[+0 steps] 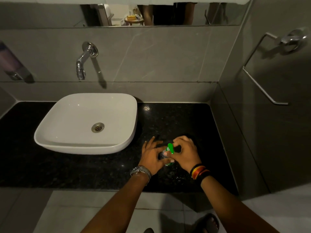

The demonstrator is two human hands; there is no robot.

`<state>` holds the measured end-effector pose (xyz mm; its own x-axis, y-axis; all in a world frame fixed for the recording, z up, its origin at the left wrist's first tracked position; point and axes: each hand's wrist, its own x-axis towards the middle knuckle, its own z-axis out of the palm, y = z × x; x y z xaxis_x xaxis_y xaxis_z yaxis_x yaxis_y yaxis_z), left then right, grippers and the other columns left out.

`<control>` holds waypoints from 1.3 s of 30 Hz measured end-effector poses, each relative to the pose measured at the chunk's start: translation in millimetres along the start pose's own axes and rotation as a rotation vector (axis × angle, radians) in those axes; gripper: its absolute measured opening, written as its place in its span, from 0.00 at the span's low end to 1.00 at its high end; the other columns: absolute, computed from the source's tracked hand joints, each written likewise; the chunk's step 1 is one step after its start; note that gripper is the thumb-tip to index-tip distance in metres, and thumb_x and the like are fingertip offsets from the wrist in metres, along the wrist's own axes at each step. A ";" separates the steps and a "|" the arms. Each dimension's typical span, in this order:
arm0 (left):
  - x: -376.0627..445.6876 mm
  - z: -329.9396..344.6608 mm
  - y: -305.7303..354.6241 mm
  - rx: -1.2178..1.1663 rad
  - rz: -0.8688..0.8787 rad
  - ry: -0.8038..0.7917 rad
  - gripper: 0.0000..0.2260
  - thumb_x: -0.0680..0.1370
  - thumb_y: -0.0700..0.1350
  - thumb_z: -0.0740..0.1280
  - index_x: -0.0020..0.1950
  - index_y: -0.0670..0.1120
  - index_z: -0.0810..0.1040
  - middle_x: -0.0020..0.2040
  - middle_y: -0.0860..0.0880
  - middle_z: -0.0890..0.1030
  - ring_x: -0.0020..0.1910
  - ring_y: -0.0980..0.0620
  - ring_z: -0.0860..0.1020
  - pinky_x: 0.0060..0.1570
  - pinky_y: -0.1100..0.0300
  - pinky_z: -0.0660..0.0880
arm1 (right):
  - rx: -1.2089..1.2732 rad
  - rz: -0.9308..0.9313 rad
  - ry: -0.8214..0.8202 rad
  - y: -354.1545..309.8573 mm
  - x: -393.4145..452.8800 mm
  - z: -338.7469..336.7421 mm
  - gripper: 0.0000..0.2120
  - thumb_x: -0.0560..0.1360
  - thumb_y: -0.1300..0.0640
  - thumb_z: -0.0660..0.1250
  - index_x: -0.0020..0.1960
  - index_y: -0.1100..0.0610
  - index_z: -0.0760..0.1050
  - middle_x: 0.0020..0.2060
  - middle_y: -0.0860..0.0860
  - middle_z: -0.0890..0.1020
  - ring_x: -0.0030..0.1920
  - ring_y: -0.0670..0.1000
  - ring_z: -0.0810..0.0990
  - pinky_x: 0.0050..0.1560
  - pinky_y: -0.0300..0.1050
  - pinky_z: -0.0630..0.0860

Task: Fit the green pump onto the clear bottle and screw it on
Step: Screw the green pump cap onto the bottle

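The clear bottle stands on the black granite counter, right of the basin, mostly hidden between my hands. The green pump sits on top of it, its nozzle pointing away from me. My left hand wraps the bottle from the left with thumb and fingers; two fingers stick out free. My right hand comes from the right, its fingers closed around the pump's collar. A bit of green label shows below my fingers.
A white countertop basin stands left of my hands, with a chrome wall tap above it. A grey tiled side wall with a chrome towel rail closes the right. The counter's front edge lies just below my wrists.
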<state>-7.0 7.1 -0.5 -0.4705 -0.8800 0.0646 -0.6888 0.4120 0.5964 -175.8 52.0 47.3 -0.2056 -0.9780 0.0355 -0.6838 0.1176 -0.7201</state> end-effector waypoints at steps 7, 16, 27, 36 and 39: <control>1.5 0.2 -1.0 0.019 0.026 0.010 0.23 0.71 0.61 0.71 0.66 0.58 0.78 0.72 0.49 0.74 0.79 0.45 0.56 0.77 0.43 0.46 | -0.046 -0.001 -0.039 0.6 -11.2 4.7 0.22 0.66 0.42 0.76 0.56 0.50 0.81 0.63 0.47 0.76 0.65 0.51 0.73 0.66 0.52 0.72; -0.6 0.4 0.1 0.037 0.013 0.008 0.26 0.70 0.63 0.68 0.65 0.54 0.80 0.71 0.49 0.74 0.79 0.45 0.57 0.77 0.44 0.46 | -0.060 0.009 -0.038 -0.6 -13.4 7.8 0.24 0.69 0.43 0.74 0.64 0.47 0.77 0.69 0.46 0.71 0.69 0.51 0.68 0.71 0.55 0.69; -0.1 4.6 -3.0 0.035 0.033 0.039 0.26 0.69 0.66 0.67 0.63 0.56 0.80 0.70 0.49 0.75 0.78 0.44 0.58 0.77 0.41 0.47 | -0.119 -0.104 -0.043 -2.1 -8.0 3.8 0.17 0.70 0.47 0.75 0.56 0.51 0.81 0.65 0.44 0.76 0.66 0.49 0.71 0.70 0.52 0.68; -3.2 7.5 -0.4 0.031 0.014 0.105 0.26 0.69 0.66 0.66 0.61 0.55 0.82 0.68 0.50 0.76 0.78 0.45 0.59 0.77 0.38 0.48 | -0.310 -0.188 0.068 3.4 -12.8 11.3 0.16 0.74 0.41 0.67 0.55 0.49 0.83 0.55 0.44 0.81 0.61 0.50 0.73 0.75 0.61 0.60; -1.5 2.8 0.3 0.041 0.017 0.072 0.24 0.69 0.65 0.68 0.61 0.56 0.82 0.69 0.50 0.76 0.78 0.44 0.58 0.77 0.38 0.46 | -0.258 -0.126 -0.005 -2.5 -7.4 4.2 0.18 0.72 0.41 0.71 0.56 0.50 0.82 0.57 0.44 0.80 0.61 0.50 0.73 0.73 0.56 0.64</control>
<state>-8.0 9.2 -2.6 -0.4429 -0.8867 0.1326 -0.7034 0.4354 0.5618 -169.6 58.3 45.9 -0.1050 -0.9884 0.1099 -0.8594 0.0346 -0.5102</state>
